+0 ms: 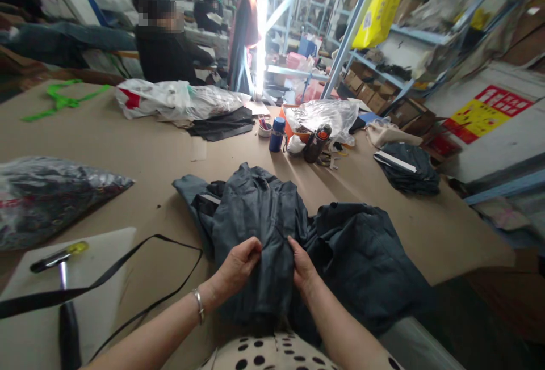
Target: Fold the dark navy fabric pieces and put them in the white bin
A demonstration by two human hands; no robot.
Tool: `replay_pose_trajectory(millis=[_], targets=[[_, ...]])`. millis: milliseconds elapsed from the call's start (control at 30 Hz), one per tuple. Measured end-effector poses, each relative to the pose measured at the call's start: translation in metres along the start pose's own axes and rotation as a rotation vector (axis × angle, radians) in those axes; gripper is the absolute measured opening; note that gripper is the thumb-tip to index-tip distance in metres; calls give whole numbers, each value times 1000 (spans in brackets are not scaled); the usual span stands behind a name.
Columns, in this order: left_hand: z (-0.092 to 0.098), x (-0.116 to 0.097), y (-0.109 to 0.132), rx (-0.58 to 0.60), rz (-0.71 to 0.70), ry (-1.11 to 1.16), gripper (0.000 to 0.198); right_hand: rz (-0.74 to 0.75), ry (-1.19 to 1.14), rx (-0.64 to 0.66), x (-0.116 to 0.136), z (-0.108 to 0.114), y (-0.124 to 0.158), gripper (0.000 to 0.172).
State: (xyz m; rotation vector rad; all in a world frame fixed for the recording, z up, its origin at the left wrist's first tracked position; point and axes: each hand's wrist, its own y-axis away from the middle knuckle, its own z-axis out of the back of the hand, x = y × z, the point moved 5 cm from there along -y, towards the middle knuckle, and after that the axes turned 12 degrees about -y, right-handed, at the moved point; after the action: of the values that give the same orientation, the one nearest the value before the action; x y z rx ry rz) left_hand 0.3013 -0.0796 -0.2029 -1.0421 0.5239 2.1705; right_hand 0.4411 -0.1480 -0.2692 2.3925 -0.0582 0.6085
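Note:
A dark grey-blue jacket (255,205) lies bunched on the table in front of me, its near end hanging toward my body. My left hand (243,256) pinches the cloth near the middle of the front. On the other side, my right hand (301,263) grips the cloth with the thumb on top and the fingers partly hidden beneath it. Between the hands a folded strip runs lengthwise down the front. More dark cloth (366,251) spreads to the right, over the table edge; whether it belongs to the same garment I cannot tell.
On the left lie a hammer (66,302), a black strap (106,276) and a plastic-wrapped bundle (55,200). A blue flask (277,134) and a dark bottle (317,144) stand behind the jacket. Folded garments (411,168) sit at right. A person (164,46) sits beyond the table.

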Motion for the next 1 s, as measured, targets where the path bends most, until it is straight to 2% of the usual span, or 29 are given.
replay_pose_trajectory(millis=[67, 100, 200, 267, 300, 367, 433, 533, 633, 767, 833, 900, 1000], targets=[[-2, 5, 6, 59, 25, -14, 7, 43, -75, -39, 11, -3, 5, 18], [0, 6, 8, 71, 39, -22, 5, 75, -81, -32, 18, -6, 7, 19], [21, 3, 9, -35, 76, -4, 9, 133, -57, 63, 38, -19, 14, 17], [35, -5, 6, -103, 74, 42, 15, 105, -29, 121, 38, -28, 15, 20], [37, -9, 4, -96, 75, 64, 17, 60, -10, 131, 33, -32, 14, 26], [32, -13, -1, -5, 91, 112, 24, -45, 34, 133, 14, -37, 9, 36], [15, -10, -3, 127, 124, 165, 38, -118, 69, 118, -10, -40, 3, 41], [-7, -1, -2, 238, 129, 225, 42, -127, 98, 112, -35, -40, 0, 41], [-12, 5, 7, 308, 132, 354, 44, -46, 209, 164, -36, -41, 6, 39], [-5, 3, 18, 438, 200, 563, 56, 88, 414, 185, -13, -48, 21, 48], [1, 3, 19, 388, 253, 611, 58, 120, 511, 191, -5, -58, 31, 44], [7, 6, 18, 279, 306, 675, 59, 133, 586, 244, -1, -71, 41, 36], [16, 5, 21, 223, 316, 880, 56, 175, 533, 306, 3, -87, 52, 31]])
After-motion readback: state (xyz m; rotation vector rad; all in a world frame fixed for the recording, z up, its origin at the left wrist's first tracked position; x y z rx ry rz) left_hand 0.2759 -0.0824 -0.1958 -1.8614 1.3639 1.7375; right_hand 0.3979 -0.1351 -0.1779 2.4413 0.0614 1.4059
